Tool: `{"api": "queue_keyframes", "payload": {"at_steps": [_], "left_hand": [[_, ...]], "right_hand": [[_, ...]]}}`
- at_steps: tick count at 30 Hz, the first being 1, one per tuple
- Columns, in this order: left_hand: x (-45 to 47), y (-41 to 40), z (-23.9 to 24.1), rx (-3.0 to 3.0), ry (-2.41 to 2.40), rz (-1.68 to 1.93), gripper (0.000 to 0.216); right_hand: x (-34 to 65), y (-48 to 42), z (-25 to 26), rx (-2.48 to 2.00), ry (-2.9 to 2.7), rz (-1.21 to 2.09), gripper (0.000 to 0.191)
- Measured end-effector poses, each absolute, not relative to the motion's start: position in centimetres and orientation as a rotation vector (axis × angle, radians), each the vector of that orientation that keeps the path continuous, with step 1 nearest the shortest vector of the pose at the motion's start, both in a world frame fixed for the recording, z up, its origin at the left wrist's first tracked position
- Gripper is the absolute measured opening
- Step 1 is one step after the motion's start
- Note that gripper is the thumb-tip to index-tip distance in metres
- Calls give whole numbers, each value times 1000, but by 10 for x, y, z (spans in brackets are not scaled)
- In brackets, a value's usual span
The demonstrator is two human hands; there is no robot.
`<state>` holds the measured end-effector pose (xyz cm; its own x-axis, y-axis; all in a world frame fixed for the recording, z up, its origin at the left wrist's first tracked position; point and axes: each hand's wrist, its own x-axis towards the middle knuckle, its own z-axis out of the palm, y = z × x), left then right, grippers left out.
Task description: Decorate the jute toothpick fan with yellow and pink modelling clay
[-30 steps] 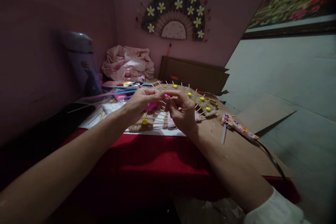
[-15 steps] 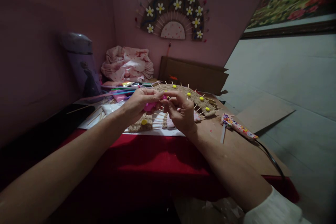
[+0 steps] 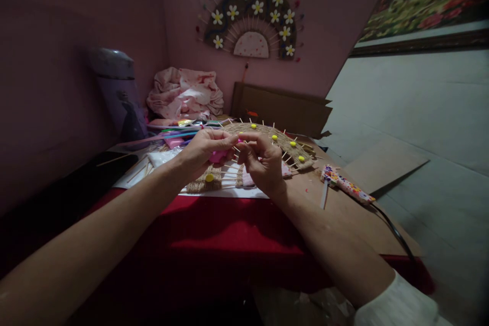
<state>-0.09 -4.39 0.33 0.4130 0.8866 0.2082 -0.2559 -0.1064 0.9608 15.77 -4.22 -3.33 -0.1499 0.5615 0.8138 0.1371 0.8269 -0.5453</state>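
My left hand [image 3: 204,152] is closed round a small pink piece [image 3: 218,155], held just above the table. My right hand [image 3: 263,161] meets it fingertip to fingertip, pinching the same pink piece at its upper end. Both hands hover over a half-round jute fan craft [image 3: 284,142] woven on wooden sticks, dotted with yellow buttons [image 3: 210,178]. The fan lies on white paper [image 3: 229,192] on a red cloth [image 3: 214,229].
A floral-patterned glue gun [image 3: 346,184] with a black cord lies right of the fan. Coloured straws [image 3: 171,132], a purple jug [image 3: 120,91] and a pink bundle of cloth [image 3: 185,91] stand at the back left. A finished flowered fan [image 3: 252,20] hangs on the pink wall, cardboard [image 3: 280,107] below it.
Almost nothing has moved. My fingertips have shifted slightly on the pink piece, and the view has drifted a little.
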Motion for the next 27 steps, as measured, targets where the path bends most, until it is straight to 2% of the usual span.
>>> {"api": "queue_keyframes", "payload": {"at_steps": [10, 16, 21, 27], "left_hand": [[-1, -42, 2, 1328, 633, 1083, 35], [-1, -42, 1, 1344, 650, 1079, 37], [-1, -43, 2, 1348, 638, 1090, 33], [-1, -43, 2, 1363, 651, 1090, 37]], "right_hand": [[157, -41, -33, -559, -1714, 412, 18], [157, -41, -33, -539, -1682, 412, 11], [158, -42, -32, -580, -1717, 386, 17], [157, -40, -33, -529, -1712, 361, 9]]}}
